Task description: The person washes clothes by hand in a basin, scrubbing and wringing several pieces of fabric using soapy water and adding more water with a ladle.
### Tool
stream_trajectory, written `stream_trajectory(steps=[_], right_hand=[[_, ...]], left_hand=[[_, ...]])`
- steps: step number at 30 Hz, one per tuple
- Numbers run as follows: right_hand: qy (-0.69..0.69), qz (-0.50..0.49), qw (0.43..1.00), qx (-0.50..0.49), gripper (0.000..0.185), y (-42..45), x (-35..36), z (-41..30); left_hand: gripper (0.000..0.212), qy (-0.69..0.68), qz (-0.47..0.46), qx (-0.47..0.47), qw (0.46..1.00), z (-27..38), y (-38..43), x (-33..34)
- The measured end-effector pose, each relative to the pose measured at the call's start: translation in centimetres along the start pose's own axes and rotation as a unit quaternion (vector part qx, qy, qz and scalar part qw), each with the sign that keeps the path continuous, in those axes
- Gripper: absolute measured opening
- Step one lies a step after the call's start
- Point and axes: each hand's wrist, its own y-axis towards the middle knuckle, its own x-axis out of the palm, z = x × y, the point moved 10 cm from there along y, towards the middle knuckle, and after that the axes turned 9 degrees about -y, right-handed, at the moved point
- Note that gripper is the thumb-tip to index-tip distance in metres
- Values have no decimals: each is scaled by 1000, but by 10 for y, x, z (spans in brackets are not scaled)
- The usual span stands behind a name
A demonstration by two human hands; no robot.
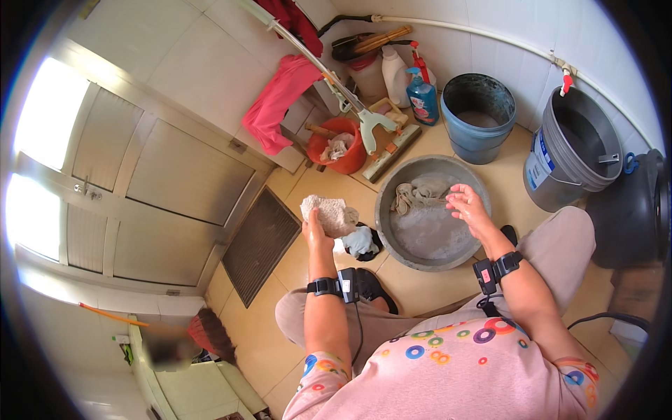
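My left hand [316, 233] grips a wadded beige cloth [328, 214], raised to the left of a round grey basin [386, 236]. Over the basin's right side hovers my right hand [469, 210], empty and with its fingers apart. Cloudy grey water [428, 231] fills the bottom of the basin. A wet greyish cloth [428, 189] lies partly in that water along the far side. Beside the basin, on the floor, is a small heap of light blue and black cloth [361, 242].
Behind the basin stand a blue bucket [479, 144] and a grey bucket [556, 173] under a red-handled tap [567, 81]. A squeeze mop [391, 152] leans beside a red bucket [344, 165]. Bottles, including a blue pump bottle [423, 102], line the corner. A dark mat [262, 244] lies by the door [189, 173].
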Motion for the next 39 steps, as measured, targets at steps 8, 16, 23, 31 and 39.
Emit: stream_trajectory(steps=[8, 16, 23, 31, 39], right_hand=[[7, -26, 1000, 11, 23, -1, 5, 3], [4, -39, 999, 17, 24, -2, 0, 8], [-26, -101, 994, 29, 26, -2, 12, 6], [-62, -171, 983, 15, 26, -12, 41, 3], [-57, -181, 982, -14, 21, -57, 35, -98]], left_hand=[[40, 36, 66, 47, 996, 7, 17, -50], [50, 134, 44, 84, 986, 13, 21, -44], [66, 293, 186, 28, 938, 19, -18, -40], [41, 131, -57, -87, 986, -33, -58, 33], [39, 38, -203, -289, 935, -143, -143, 118]])
